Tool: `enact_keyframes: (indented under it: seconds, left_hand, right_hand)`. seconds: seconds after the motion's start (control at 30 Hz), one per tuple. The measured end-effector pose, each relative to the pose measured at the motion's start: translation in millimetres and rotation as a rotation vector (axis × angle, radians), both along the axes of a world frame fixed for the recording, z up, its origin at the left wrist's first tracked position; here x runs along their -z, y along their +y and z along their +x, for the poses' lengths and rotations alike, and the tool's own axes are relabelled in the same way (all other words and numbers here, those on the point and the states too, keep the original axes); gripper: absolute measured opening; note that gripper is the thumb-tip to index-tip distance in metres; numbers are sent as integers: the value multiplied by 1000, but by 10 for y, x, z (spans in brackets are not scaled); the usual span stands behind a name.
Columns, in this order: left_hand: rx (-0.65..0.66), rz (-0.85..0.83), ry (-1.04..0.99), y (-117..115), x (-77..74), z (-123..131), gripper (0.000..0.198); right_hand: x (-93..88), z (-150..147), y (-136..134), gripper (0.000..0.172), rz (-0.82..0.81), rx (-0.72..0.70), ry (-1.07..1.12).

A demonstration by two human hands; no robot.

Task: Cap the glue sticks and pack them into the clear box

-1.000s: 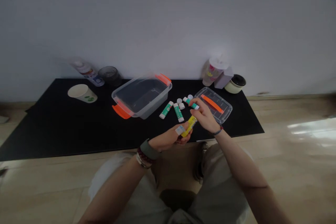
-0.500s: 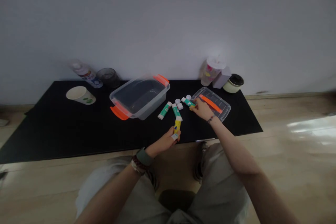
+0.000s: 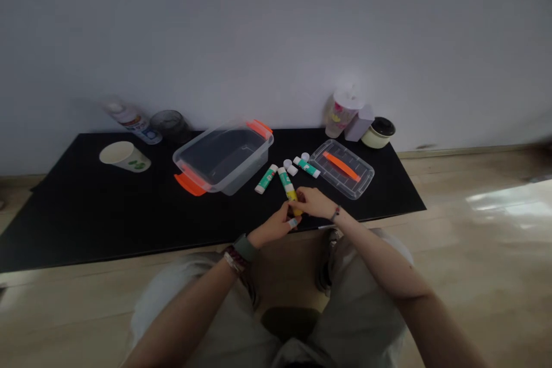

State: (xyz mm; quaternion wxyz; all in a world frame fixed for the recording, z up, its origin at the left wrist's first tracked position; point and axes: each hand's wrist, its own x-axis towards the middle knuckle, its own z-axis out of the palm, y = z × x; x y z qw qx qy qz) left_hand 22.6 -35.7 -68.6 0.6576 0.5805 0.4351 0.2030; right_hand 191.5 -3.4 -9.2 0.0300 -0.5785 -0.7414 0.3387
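Observation:
Both my hands meet over the front edge of a black mat (image 3: 107, 207). My left hand (image 3: 276, 227) is closed round the lower end of a yellow glue stick (image 3: 293, 199). My right hand (image 3: 313, 202) is closed over its upper end, fingers pinched there. Just beyond lie three green glue sticks (image 3: 266, 179), (image 3: 284, 180), (image 3: 307, 167) and a few loose white caps (image 3: 288, 164). A clear plastic box (image 3: 224, 156) with orange latches sits open to the left of them. Its clear lid (image 3: 342, 168) with an orange handle lies to the right.
At the back left stand a paper cup (image 3: 124, 156), a tilted bottle (image 3: 129, 121) and a dark jar (image 3: 171, 124). At the back right are a lidded drink cup (image 3: 340, 112), a small lilac box (image 3: 359, 123) and a cream pot (image 3: 378, 132). A wall rises behind; wooden floor lies around.
My right hand reached out to the green stick by the lid, then came back with a cap and now sits on the top of the yellow stick held in my left hand.

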Motion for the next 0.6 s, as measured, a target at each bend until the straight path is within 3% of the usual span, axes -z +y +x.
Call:
enact_keyframes:
  seconds: [0.2, 0.37, 0.43, 0.6]
  left_hand:
    - [159, 351, 219, 23, -20, 92, 38]
    - [231, 450, 290, 102, -11, 268, 46]
    - [213, 463, 337, 133, -4, 337, 50]
    - [194, 507, 528, 98, -94, 393, 53]
  right_hand:
    - [11, 365, 177, 31, -25, 132, -433]
    - [26, 394, 200, 33, 118, 228, -442]
    - [1, 404, 154, 32, 138, 175, -422]
    - [65, 382, 49, 41, -16, -49, -419]
